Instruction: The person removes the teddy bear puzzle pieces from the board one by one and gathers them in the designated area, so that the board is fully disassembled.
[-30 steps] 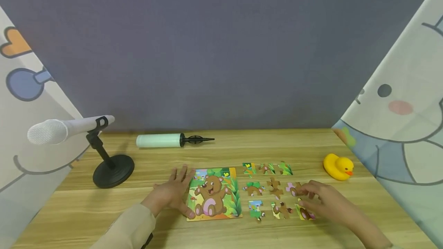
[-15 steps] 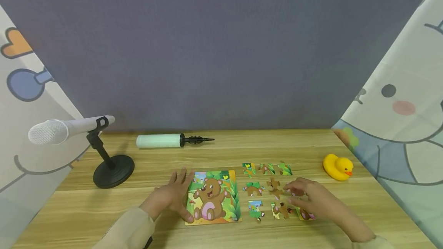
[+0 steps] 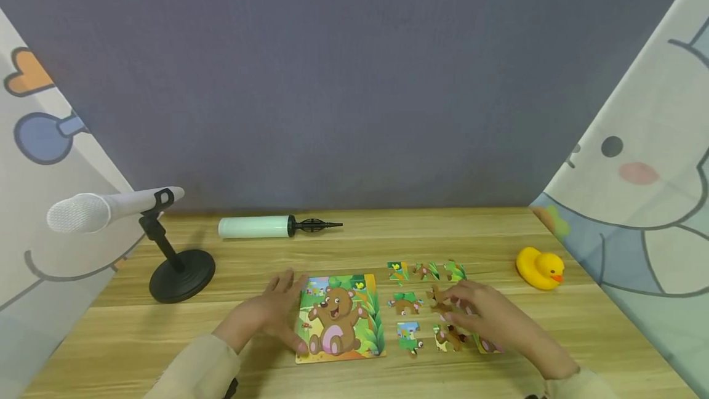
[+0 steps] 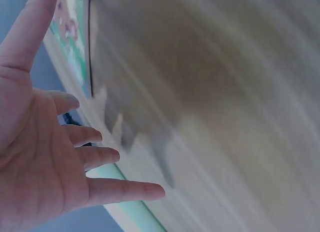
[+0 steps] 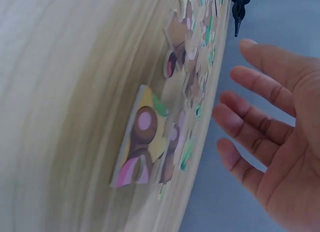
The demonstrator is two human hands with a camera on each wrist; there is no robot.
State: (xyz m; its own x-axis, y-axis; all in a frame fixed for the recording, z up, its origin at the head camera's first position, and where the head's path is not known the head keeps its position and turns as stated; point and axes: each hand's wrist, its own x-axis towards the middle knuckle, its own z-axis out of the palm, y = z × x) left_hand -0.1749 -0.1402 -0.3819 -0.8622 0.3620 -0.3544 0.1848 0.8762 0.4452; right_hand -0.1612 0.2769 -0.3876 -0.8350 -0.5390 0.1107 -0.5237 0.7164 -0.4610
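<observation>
A square bear picture board point(image 3: 339, 319) lies flat on the wooden table. My left hand point(image 3: 274, 313) is spread at its left edge, thumb near the lower corner and fingers by the upper one. The left wrist view shows that palm bare. Right of the board, several bear jigsaw pieces lie in three rows. Over them hovers my right hand point(image 3: 487, 316), fingertips close to the brown middle piece point(image 3: 439, 303), partly covering the right-hand pieces. Its fingers are loosely bent with nothing between them in the right wrist view, where a paw piece point(image 5: 141, 142) lies nearby.
A white microphone point(image 3: 83, 211) on a black stand point(image 3: 181, 276) is at the left. Behind the board lies a pale hand pump point(image 3: 255, 227) with a black nozzle. A yellow rubber duck point(image 3: 540, 268) sits at the right, and a grey panel point(image 3: 354, 79) rises behind the table.
My right hand has moved left over the pieces, from the right column toward the middle one. The board and my left hand have shifted slightly toward me.
</observation>
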